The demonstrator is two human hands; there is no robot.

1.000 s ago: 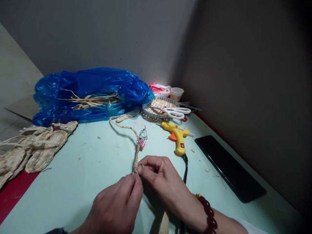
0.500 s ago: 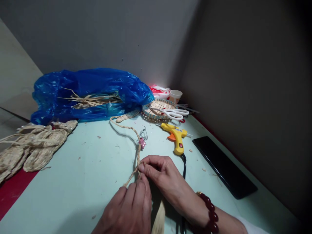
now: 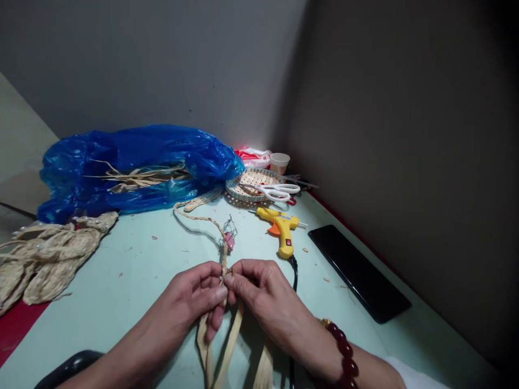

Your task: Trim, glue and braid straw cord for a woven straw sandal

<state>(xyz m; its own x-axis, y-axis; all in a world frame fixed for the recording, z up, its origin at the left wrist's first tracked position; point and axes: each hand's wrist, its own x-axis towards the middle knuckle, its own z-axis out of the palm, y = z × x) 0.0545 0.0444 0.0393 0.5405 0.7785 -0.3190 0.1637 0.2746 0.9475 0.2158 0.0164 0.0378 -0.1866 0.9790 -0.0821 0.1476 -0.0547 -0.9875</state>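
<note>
A thin braid of dried straw (image 3: 203,218) curves over the table from the flat woven end near the basket down to my fingers. My left hand (image 3: 198,297) pinches the braid's lower end between thumb and fingers. Right beside it, my right hand (image 3: 253,286) grips the same spot with thumb and forefinger. Loose flat straw strands (image 3: 229,346) hang below both hands toward the table's front edge. A pink binder clip (image 3: 230,241) is fixed on the braid just beyond my fingertips.
A yellow glue gun (image 3: 284,229) and a black phone-like slab (image 3: 359,273) lie to the right. White-handled scissors (image 3: 279,192) rest on a woven basket (image 3: 233,190). Behind is a blue plastic bag (image 3: 154,143) with straw; woven straw pieces (image 3: 60,259) lie left.
My left hand has turned and moved up from below, now pinching the braid beside my right hand. Loose strands show beneath. The view has shifted slightly.
</note>
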